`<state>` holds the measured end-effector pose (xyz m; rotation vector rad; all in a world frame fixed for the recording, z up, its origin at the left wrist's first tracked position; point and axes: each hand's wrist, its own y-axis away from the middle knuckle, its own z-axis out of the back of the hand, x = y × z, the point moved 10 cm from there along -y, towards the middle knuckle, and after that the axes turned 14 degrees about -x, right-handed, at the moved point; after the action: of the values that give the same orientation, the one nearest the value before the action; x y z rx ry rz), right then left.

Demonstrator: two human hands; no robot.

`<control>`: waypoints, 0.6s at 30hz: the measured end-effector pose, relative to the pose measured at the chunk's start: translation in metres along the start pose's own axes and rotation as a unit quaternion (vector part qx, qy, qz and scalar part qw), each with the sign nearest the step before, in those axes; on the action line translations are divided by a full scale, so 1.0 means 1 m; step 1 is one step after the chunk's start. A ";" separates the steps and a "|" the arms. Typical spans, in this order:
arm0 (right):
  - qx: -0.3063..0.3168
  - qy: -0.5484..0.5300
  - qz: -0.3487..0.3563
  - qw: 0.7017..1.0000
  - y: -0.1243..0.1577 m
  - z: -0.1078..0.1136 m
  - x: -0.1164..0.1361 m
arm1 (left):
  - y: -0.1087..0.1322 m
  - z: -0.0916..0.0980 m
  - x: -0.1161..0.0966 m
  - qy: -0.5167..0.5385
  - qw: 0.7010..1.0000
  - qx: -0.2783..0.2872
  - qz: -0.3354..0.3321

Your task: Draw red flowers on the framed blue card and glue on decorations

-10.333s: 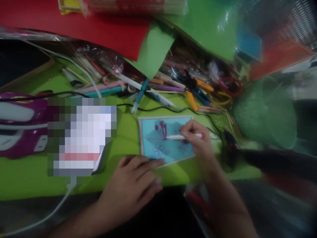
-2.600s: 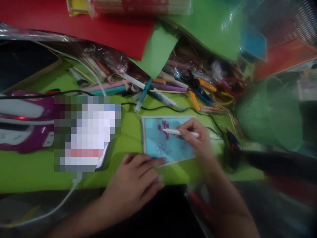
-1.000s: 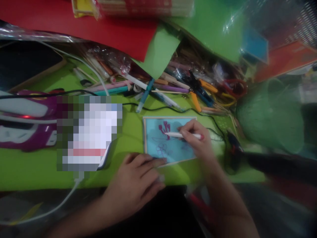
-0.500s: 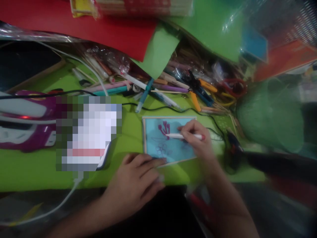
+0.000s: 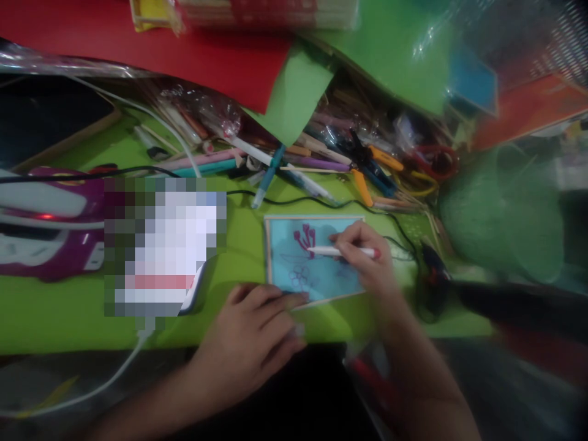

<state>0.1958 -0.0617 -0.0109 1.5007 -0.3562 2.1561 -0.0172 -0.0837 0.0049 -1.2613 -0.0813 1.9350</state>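
A blue card (image 5: 282, 245) with a light border lies on the green table. It carries a thick purple drawing of several stems with rounded tops, and a thin outlined flower below. My right hand (image 5: 365, 257) grips a white marker (image 5: 326, 251) with a reddish end. The marker's tip meets the base of the purple stems. At the card's lower left edge rests my left hand (image 5: 257, 334), palm down, its fingers extended onto the card. The thumb side hangs near the table's front edge, where a small pale spot is too blurred to name.
Left of the card lies a phone (image 5: 169, 245) with a blurred screen and a white cable (image 5: 124, 367). A purple-and-white device (image 5: 50, 220) stands further left. Behind are pens, sticks and pliers (image 5: 367, 159); a black cord (image 5: 294, 201) crosses. A green basket (image 5: 500, 214) stands right.
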 end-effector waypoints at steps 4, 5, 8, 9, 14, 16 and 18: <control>0.011 0.010 -0.009 1.000 0.001 -0.001 -0.002 | -0.002 0.001 -0.001 0.002 1.000 -0.001 -0.003; 0.012 0.010 -0.009 1.000 0.001 -0.002 -0.002 | -0.002 0.000 -0.001 0.004 1.000 0.001 -0.003; 0.007 0.008 -0.006 1.000 0.001 -0.001 0.000 | -0.002 0.000 -0.001 0.004 1.000 0.002 0.001; 0.004 0.006 -0.005 1.000 0.000 -0.001 0.001 | -0.001 0.000 -0.001 0.004 1.000 0.003 0.001; 0.011 0.007 -0.013 1.000 0.000 -0.003 0.000 | 0.000 0.000 0.000 0.005 1.000 0.003 0.003; 0.011 0.006 -0.014 1.000 0.000 -0.003 0.000 | 0.000 0.000 -0.001 0.004 1.000 0.005 0.001; 0.009 -0.002 -0.009 1.000 0.000 -0.002 0.001 | 0.001 0.000 -0.001 0.004 1.000 0.009 -0.001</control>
<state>0.1938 -0.0603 -0.0110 1.5137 -0.3238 2.1470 -0.0171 -0.0851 0.0054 -1.2560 -0.0610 1.9245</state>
